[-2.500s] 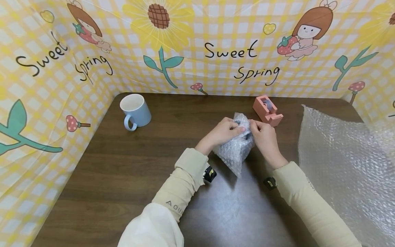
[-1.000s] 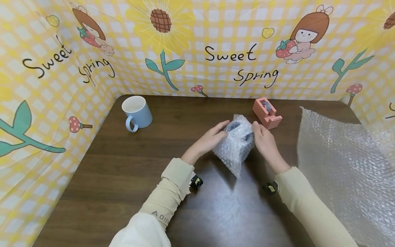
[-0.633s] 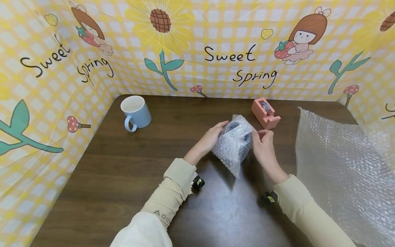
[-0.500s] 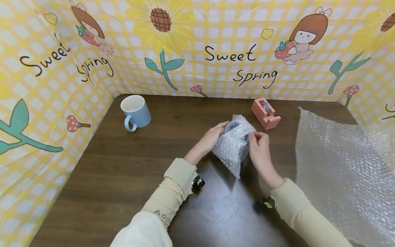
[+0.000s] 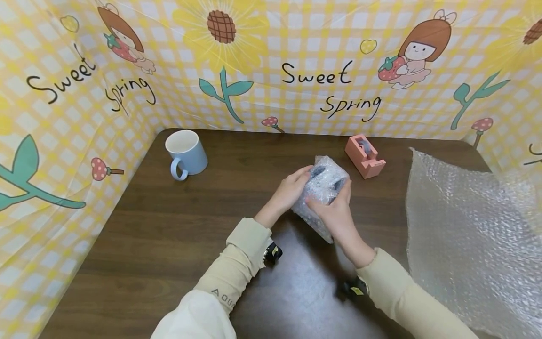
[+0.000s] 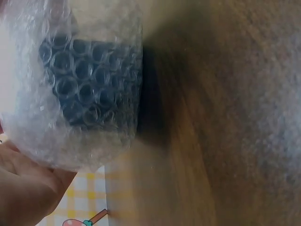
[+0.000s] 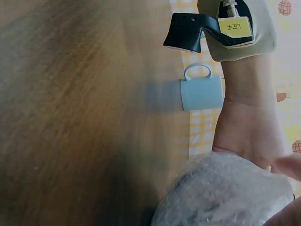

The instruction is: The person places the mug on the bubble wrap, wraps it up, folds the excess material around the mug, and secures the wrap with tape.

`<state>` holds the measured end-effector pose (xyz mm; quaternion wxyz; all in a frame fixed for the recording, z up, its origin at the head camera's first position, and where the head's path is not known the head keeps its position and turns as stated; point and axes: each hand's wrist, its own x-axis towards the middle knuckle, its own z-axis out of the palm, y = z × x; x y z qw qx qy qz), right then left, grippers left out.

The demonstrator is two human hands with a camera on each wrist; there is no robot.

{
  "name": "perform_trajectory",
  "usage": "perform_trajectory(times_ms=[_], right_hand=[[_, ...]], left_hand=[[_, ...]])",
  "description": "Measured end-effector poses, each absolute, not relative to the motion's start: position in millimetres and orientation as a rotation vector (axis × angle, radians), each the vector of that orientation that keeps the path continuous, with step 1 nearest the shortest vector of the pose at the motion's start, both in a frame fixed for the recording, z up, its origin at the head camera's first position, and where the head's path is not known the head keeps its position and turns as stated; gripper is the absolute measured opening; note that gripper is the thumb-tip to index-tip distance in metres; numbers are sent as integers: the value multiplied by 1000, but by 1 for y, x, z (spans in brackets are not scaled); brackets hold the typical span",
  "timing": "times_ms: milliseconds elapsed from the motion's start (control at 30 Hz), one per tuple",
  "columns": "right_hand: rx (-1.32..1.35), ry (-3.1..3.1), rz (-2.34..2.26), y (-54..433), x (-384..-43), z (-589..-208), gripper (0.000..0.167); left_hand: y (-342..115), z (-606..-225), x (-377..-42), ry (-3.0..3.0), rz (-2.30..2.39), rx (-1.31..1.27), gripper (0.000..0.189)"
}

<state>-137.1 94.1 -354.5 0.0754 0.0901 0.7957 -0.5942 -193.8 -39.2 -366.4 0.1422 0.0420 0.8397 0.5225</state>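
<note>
A bundle in clear bubble wrap (image 5: pixel 322 181) is held near the middle of the table, one loose corner of its wrapping hanging toward me. Something dark blue (image 6: pixel 87 80) shows through the bubbles in the left wrist view; its kind is hidden by the wrap. My left hand (image 5: pixel 290 190) grips the bundle's left side, fingertips partly out of sight behind it. From the right, my right hand (image 5: pixel 338 214) holds it too, thumb across the near face and fingers along the right edge. The right wrist view catches the crumpled wrap (image 7: pixel 221 193) between both hands.
A light blue mug (image 5: pixel 190 155) stands at the back left. Behind the bundle, to the right, sits a pink tape dispenser (image 5: pixel 365 156). A large flat bubble wrap sheet (image 5: pixel 466 235) covers the table's right side. Patterned cloth (image 5: pixel 262 56) encloses the back and left.
The right hand has come from pinching the wrap at the bundle's right edge to gripping across its near face. Earlier, the left hand shifted from the top to the left side.
</note>
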Motion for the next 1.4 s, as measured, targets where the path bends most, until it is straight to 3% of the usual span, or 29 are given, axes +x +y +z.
perform_trajectory(times_ms=[200,533,1033,1400], right_hand=[[211,2353,-1788,78,-144,-356,120],[155,2335,-1805,38,-171,-356,119],[-163,2377,-1715,-4,-235,-366,114],[-342,2391,-1625,-9,-261,-372,106]], left_hand=[[-54,-365,-199,2472,1479,102,49],[-94,-364,-219,2518,1475,71,53],[-151,-359,-259,2627,1468,-54,64],[-163,-357,-272,2629,1483,-114,64]])
